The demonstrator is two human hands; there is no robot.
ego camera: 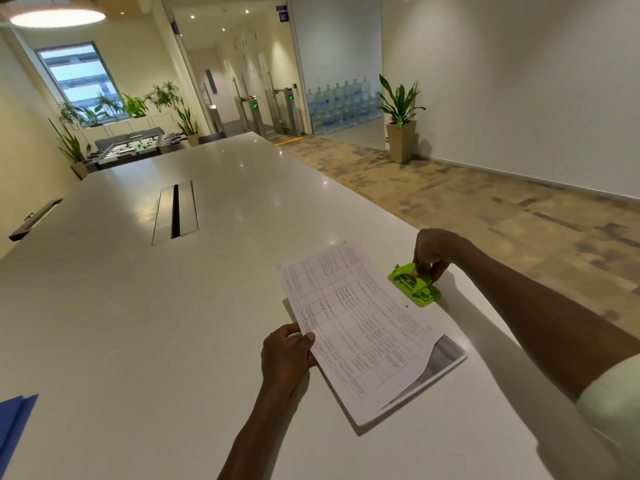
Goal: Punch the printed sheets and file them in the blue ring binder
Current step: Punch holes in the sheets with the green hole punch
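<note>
The left hand [285, 355] is pinching the light, floppy printed sheets [367, 327] by their edge at lower centre; the right hand [431, 252] is gripping the small, rigid green punch [414, 284] just beside them.

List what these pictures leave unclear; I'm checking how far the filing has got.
Head view only:
- Blue ring binder: cut off by the left edge, so open or closed is unknown.
- Printed sheets: table text too small to read; the sheet count is hidden by the top page.
- Green hole punch: the right hand covers its far end.
- Left hand: grip under the sheets is hidden.
</note>
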